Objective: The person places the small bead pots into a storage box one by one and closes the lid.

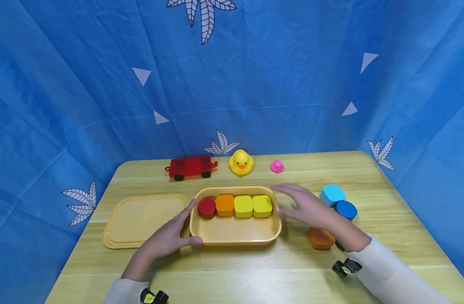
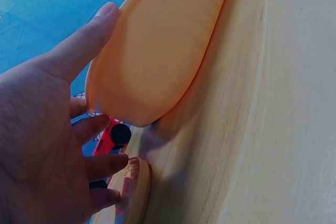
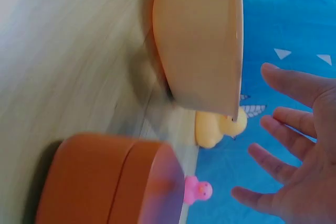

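A tan oval-ended box (image 1: 236, 236) sits mid-table. Along its far side stand a red round block (image 1: 207, 207), an orange rounded-square block (image 1: 225, 205) and two yellow rounded-square blocks (image 1: 252, 207). My left hand (image 1: 167, 238) spans the box's left end, thumb at the near corner of the rim and index fingertip at the far corner. In the left wrist view its fingers are spread, with the thumb (image 2: 92, 35) against the box's side. My right hand (image 1: 306, 204) hovers by the right rim, fingers extended and apart from the box in the right wrist view.
Left of the box lies a flat tan lid (image 1: 140, 219). A red toy wagon (image 1: 192, 166), a yellow duck (image 1: 241, 162) and a pink duck (image 1: 277, 166) line the back. Near my right forearm are a light-blue block (image 1: 332, 194), a dark-blue round block (image 1: 346, 209) and an orange-brown block (image 1: 320, 238).
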Available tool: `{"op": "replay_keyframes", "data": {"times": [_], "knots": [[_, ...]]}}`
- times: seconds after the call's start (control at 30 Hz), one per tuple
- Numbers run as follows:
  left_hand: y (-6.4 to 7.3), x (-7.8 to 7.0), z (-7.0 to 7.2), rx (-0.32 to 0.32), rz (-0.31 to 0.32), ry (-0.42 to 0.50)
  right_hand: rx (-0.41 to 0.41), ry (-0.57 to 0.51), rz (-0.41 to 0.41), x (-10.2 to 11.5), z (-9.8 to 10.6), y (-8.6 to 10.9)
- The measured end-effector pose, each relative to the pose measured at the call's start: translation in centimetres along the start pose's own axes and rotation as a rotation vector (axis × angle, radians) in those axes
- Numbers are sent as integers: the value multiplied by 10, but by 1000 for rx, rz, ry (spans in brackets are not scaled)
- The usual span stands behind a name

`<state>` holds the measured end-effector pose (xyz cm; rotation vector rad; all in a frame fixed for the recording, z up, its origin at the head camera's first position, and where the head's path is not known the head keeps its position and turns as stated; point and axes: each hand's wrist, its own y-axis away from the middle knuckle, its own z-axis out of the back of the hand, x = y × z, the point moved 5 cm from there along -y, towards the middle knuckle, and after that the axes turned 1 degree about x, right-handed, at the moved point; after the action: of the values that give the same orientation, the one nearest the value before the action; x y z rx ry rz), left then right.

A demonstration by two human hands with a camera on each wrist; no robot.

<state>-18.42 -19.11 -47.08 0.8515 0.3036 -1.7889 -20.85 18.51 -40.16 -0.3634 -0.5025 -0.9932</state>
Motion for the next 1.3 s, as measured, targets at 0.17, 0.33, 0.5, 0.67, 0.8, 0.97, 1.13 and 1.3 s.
{"op": "replay_keyframes", "data": {"times": [0.17,0.33,0.5,0.67,0.8,0.97,1.13,1.3], "knots": [[0,0,0,1,3,4,-21,13,-27,-11,7,16],[0,0,0,1,0,3,-21,0,-42,-22,9,33],[0,0,0,1,-2,-1,-13,0,-46,-29,11,50],[0,0,0,2,-1,-3,9,-5,-59,-33,14,64],[0,0,0,-1,-2,-3,25,-10,-72,-35,16,74],[0,1,-1,-1,1,-2,39,-21,-104,-41,16,86],[0,2,-1,1,7,-7,54,-9,-129,-47,15,96],[-1,2,-2,-2,5,-6,45,12,-103,-50,14,103]]}}
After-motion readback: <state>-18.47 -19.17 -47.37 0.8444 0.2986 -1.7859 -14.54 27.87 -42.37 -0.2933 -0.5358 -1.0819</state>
